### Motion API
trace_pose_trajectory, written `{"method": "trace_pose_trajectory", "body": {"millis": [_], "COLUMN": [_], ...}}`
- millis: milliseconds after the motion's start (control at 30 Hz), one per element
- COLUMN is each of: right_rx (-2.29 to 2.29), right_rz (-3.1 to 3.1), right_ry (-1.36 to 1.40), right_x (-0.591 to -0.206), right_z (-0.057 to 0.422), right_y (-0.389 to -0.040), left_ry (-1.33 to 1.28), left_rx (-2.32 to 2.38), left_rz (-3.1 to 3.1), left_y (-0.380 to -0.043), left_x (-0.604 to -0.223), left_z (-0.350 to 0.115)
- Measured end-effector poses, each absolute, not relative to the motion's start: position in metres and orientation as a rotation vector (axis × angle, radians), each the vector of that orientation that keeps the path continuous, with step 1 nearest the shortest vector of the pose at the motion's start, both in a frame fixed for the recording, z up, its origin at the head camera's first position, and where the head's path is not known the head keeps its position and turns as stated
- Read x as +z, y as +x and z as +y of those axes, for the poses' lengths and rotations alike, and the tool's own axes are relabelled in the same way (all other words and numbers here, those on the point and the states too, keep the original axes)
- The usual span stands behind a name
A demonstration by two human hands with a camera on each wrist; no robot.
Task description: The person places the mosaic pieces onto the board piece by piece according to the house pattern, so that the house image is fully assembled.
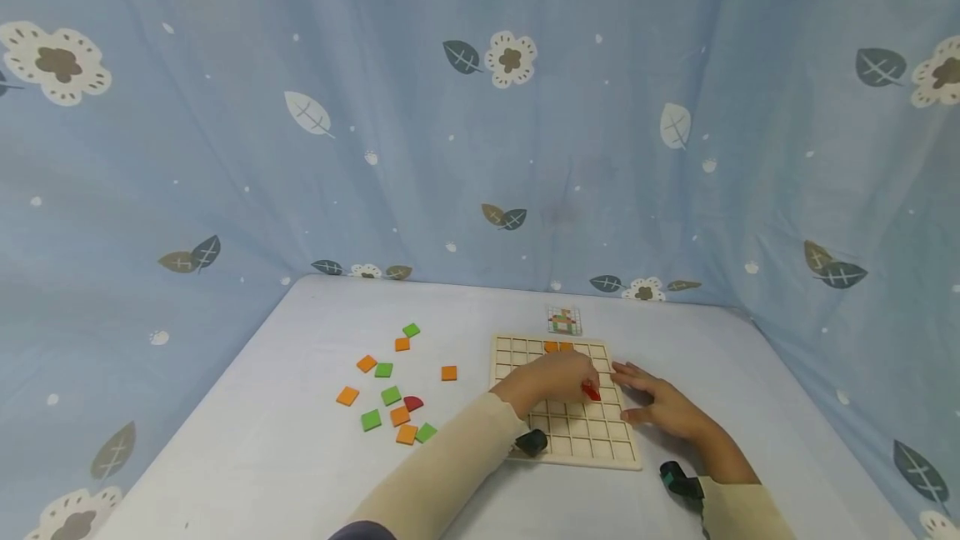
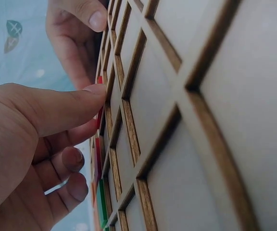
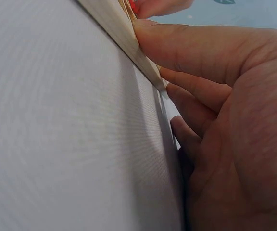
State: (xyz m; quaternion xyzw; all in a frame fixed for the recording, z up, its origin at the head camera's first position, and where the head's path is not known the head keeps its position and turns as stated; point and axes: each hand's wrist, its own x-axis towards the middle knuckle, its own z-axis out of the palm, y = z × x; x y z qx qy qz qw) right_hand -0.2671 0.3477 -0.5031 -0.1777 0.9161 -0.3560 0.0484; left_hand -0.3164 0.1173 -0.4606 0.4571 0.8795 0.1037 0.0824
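Cream left sleeve (image 1: 450, 461) nearest. Left hand (image 1: 558, 377) pinches a red piece (image 1: 592, 391) over the right part of the gridded board (image 1: 585, 447); whether seated, I cannot quite tell. Right hand (image 1: 663, 411), fingers spread, touches the board's right edge. Picture card (image 1: 564, 321) just beyond, far side. Orange tiles (image 1: 448, 373) and green tiles (image 1: 371, 420) scattered left.

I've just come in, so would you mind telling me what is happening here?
A person is working on a wooden grid board. Their left hand pinches a red piece over the board's right half, while the right hand touches its right edge. Two orange pieces sit near the board's far edge. Loose orange squares, green squares and a rounded red piece lie to its left, and a pattern card lies beyond it.
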Motion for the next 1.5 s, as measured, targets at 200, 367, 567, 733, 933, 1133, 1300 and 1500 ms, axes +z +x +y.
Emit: {"method": "trace_pose_trajectory", "body": {"millis": [200,367,567,733,933,1133,1300,1500], "right_rx": [-1.076,-1.124,-1.131,-1.111,-1.064,-1.065,-1.063,-1.055], "right_rz": [2.795,2.763,2.757,2.78,2.801,2.804,2.808,2.812], "right_ry": [-0.545,-0.555,-0.556,-0.543,-0.495,-0.468,-0.482,-0.494], "right_x": [-0.501,-0.5,-0.501,-0.5,-0.499,-0.499,-0.502,-0.503], "right_z": [0.346,0.345,0.346,0.346,0.346,0.347,0.347,0.345], "right_y": [-0.266,-0.266,-0.267,-0.267,-0.265,-0.265,-0.266,-0.267], "left_ry": [1.377,1.343,1.372,1.423,1.359,1.348,1.337,1.31], "left_rx": [0.284,0.328,0.375,0.315,0.308,0.325,0.35,0.359], "left_rz": [2.642,2.639,2.626,2.662,2.685,2.704,2.725,2.77], "left_y": [-0.315,-0.316,-0.319,-0.321,-0.321,-0.319,-0.316,-0.318], "left_x": [-0.46,-0.462,-0.462,-0.459,-0.458,-0.457,-0.452,-0.449], "left_z": [0.114,0.11,0.101,0.09,0.074,0.058,0.042,0.02]}}
